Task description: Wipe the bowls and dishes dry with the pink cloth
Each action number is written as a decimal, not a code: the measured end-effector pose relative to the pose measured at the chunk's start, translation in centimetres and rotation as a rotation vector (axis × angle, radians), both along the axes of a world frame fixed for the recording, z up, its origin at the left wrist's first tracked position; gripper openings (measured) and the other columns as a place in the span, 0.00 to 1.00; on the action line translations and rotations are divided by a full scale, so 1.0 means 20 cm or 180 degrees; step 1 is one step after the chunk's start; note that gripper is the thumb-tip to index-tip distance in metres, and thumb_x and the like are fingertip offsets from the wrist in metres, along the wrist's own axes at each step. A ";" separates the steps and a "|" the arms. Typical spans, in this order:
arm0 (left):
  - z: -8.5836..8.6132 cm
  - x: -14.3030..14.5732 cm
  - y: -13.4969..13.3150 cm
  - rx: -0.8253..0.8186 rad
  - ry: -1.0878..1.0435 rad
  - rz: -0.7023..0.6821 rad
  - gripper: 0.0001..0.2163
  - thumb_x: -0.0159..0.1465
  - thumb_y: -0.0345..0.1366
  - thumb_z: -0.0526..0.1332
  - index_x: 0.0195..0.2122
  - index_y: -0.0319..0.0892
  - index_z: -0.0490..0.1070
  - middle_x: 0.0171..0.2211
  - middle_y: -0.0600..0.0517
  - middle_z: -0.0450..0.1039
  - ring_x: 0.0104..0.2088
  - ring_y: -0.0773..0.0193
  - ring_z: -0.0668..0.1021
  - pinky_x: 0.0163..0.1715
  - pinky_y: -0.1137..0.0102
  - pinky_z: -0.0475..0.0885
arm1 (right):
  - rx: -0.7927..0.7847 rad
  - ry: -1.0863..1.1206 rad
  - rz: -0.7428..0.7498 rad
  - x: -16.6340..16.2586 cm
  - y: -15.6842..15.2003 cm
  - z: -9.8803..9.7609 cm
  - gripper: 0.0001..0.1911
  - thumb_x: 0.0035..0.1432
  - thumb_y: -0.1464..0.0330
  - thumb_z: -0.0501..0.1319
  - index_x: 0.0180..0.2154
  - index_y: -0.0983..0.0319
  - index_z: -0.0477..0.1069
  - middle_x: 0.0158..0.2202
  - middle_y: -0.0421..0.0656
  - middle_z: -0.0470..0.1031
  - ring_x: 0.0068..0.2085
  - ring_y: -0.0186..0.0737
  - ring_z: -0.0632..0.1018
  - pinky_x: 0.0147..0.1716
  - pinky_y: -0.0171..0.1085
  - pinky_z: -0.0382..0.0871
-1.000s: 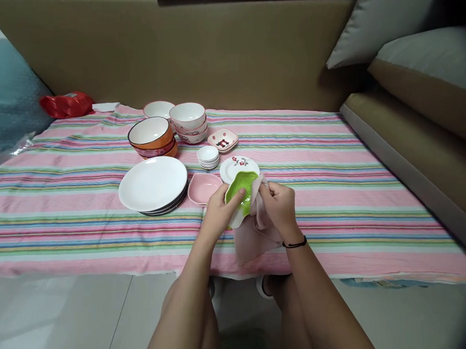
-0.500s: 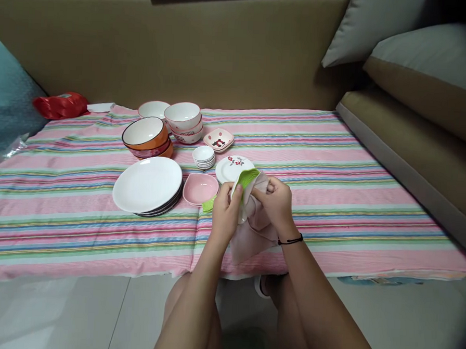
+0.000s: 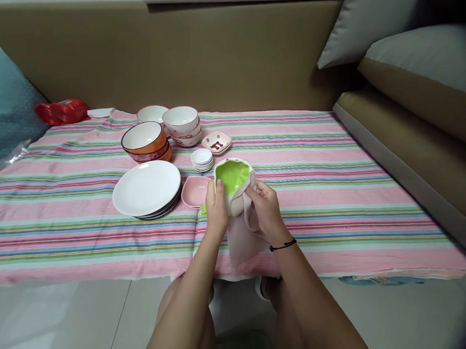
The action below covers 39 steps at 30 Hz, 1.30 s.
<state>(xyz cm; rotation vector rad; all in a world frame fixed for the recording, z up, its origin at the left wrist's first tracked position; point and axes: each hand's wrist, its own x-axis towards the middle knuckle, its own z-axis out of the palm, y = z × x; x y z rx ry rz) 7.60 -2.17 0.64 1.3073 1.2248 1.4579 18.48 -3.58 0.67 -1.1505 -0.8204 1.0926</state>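
Note:
A small dish (image 3: 233,177), green inside with a white rim, is tilted up between my hands above the striped cloth. My left hand (image 3: 217,205) grips its left side, thumb over the rim. My right hand (image 3: 266,203) pinches a pale pink wiping cloth (image 3: 245,243) against the dish's right edge, and the cloth hangs down below it. Just left of my left hand sits a pink bowl (image 3: 194,192) with a green tab, partly covered by that hand. The flowered white plate seen earlier is now hidden behind the green dish, apart from perhaps a sliver of rim.
To the left stand stacked white plates (image 3: 147,189), orange-sided bowls (image 3: 144,138) and white bowls with red rims (image 3: 181,121). Small white dishes (image 3: 201,158) and a cartoon-patterned dish (image 3: 216,142) lie nearer the middle. Cushions (image 3: 422,64) bound the right; a red bundle (image 3: 62,112) lies far left.
The green dish has turned so its inside faces me, and both hands have shifted slightly left. The pink cloth now lies along its right edge. My view has tilted slightly.

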 end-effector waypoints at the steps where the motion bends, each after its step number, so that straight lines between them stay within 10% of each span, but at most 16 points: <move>1: 0.00 -0.01 0.01 0.0008 0.0049 -0.0029 0.16 0.70 0.49 0.48 0.37 0.42 0.64 0.35 0.51 0.65 0.36 0.63 0.68 0.38 0.70 0.65 | -0.0006 -0.0154 -0.0043 -0.01 0.00 0.00 0.13 0.49 0.58 0.62 0.30 0.62 0.67 0.25 0.39 0.69 0.27 0.34 0.69 0.27 0.33 0.64; 10: 0.03 -0.06 0.00 0.0088 0.1160 -0.0525 0.14 0.69 0.49 0.49 0.40 0.44 0.65 0.33 0.50 0.70 0.35 0.59 0.72 0.37 0.69 0.63 | 0.0076 -0.1749 -0.0832 0.04 0.06 -0.01 0.23 0.53 0.59 0.59 0.16 0.59 0.49 0.18 0.34 0.45 0.23 0.29 0.53 0.22 0.34 0.45; 20: 0.04 -0.10 0.01 0.0218 0.1272 -0.0162 0.16 0.71 0.47 0.44 0.42 0.43 0.64 0.33 0.48 0.71 0.34 0.57 0.73 0.35 0.67 0.62 | 0.0285 -0.1044 -0.0075 -0.04 0.04 -0.02 0.10 0.51 0.62 0.59 0.27 0.62 0.66 0.24 0.38 0.66 0.27 0.33 0.66 0.27 0.32 0.59; 27: 0.07 -0.14 0.01 0.0135 0.2640 -0.0399 0.16 0.68 0.47 0.49 0.30 0.42 0.66 0.20 0.50 0.64 0.24 0.56 0.70 0.28 0.68 0.59 | 0.0298 -0.1860 -0.1089 0.00 0.05 0.01 0.24 0.52 0.62 0.61 0.17 0.59 0.48 0.18 0.33 0.44 0.23 0.28 0.51 0.22 0.33 0.43; 39: 0.06 -0.16 0.01 -0.0228 0.1596 0.0554 0.19 0.70 0.45 0.43 0.26 0.43 0.61 0.22 0.49 0.63 0.25 0.60 0.67 0.28 0.67 0.56 | 0.0168 -0.2236 -0.0215 -0.17 -0.03 -0.02 0.19 0.55 0.63 0.53 0.18 0.58 0.48 0.15 0.33 0.50 0.20 0.29 0.55 0.21 0.33 0.47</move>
